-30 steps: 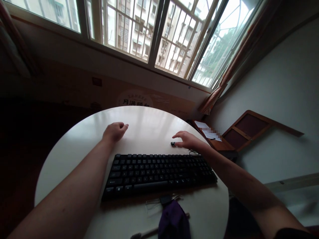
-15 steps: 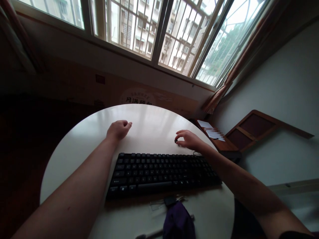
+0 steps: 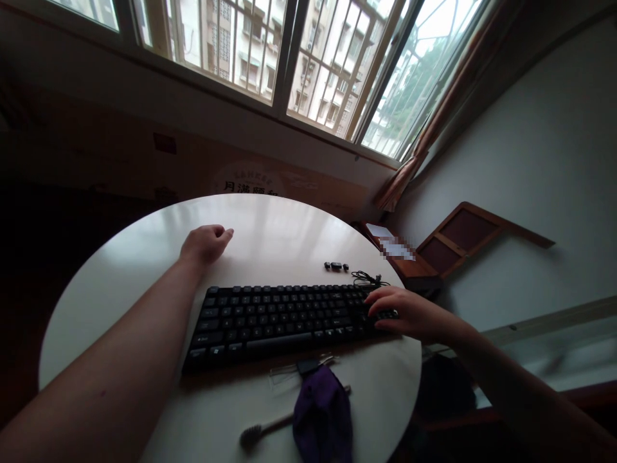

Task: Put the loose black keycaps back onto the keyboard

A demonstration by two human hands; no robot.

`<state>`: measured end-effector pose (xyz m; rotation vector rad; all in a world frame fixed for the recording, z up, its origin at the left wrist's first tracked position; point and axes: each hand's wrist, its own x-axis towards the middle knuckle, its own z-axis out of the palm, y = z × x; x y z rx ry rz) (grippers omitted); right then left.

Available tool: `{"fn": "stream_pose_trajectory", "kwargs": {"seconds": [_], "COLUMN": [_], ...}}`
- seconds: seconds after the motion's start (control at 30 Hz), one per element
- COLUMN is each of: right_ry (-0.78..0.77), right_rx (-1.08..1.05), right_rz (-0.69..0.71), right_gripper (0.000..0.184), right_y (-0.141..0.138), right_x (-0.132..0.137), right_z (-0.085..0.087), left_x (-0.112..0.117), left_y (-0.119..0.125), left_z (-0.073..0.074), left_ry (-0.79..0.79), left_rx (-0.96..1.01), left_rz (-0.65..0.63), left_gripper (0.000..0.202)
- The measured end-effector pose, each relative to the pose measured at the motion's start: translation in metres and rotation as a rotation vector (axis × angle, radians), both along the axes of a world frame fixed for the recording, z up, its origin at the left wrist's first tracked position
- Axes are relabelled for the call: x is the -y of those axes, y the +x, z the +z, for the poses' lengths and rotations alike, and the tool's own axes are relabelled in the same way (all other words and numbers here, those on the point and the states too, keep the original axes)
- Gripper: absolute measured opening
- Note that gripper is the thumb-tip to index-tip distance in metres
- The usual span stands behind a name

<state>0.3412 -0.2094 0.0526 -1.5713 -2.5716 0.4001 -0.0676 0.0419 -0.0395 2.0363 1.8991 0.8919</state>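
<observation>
A black keyboard (image 3: pixel 270 321) lies on the round white table (image 3: pixel 270 222). Over its number pad at the right end is my right hand (image 3: pixel 405 313), fingers apart; nothing shows held in them, and whether the fingertips touch the keys I cannot tell. My left hand (image 3: pixel 205 244) rests as a fist on the table beyond the keyboard's left end, its inside hidden. Several small black pieces, maybe keycaps (image 3: pixel 336 266), stand in a row behind the keyboard. Beside them lies a coiled black cable (image 3: pixel 367 278).
At the front of the table lie a purple cloth (image 3: pixel 322 415), a brush with dark bristles (image 3: pixel 253 436), and a wire tool with a black middle (image 3: pixel 308 366). A wooden side table (image 3: pixel 414 267) with papers stands at the right, below the window.
My right hand has set down a small black piece behind the keyboard and moved back over the number pad. My left fist keeps its place. The whole view has shifted left.
</observation>
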Motion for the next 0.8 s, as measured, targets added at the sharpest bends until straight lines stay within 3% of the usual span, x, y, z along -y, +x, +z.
{"fn": "stream_pose_trajectory", "kwargs": {"seconds": [0.2, 0.37, 0.6, 0.8], "right_ry": [0.086, 0.152, 0.2, 0.222], "right_rx": [-0.083, -0.102, -0.074, -0.044], "right_rz": [-0.086, -0.108, -0.099, -0.101], "right_gripper": [0.014, 0.016, 0.015, 0.016], "right_y": [0.009, 0.011, 0.007, 0.006], "right_x": [0.016, 0.015, 0.018, 0.021], "right_z": [-0.034, -0.052, -0.06, -0.055], "left_x": [0.003, 0.004, -0.001, 0.002], "left_y": [-0.001, -0.001, -0.001, -0.001], "left_z": [0.001, 0.002, -0.001, 0.0], "left_ry": [0.005, 0.0, -0.015, -0.02], "left_rx": [-0.005, -0.003, 0.006, 0.006], "left_rz": [-0.021, -0.021, -0.009, -0.013], "left_gripper": [0.039, 0.039, 0.038, 0.038]}}
